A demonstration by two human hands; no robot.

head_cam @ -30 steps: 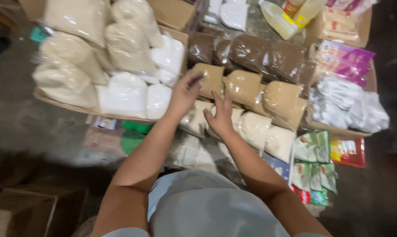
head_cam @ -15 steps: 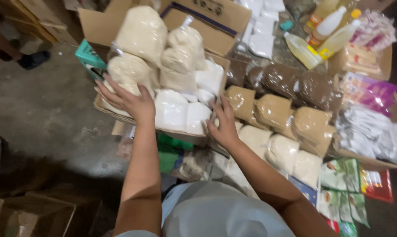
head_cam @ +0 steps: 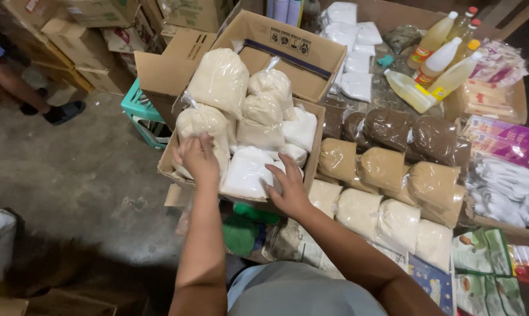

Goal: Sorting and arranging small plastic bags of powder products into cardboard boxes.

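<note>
Shifting hands (head_cam: pixel 197 158) onto boxed bags (head_cam: pixel 250 169)

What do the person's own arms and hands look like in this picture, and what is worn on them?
Both forearms are bare, with no sleeves showing. The left hand and right hand wear no gloves; no rings, watch or bracelets show. A grey garment covers the body below.
</note>
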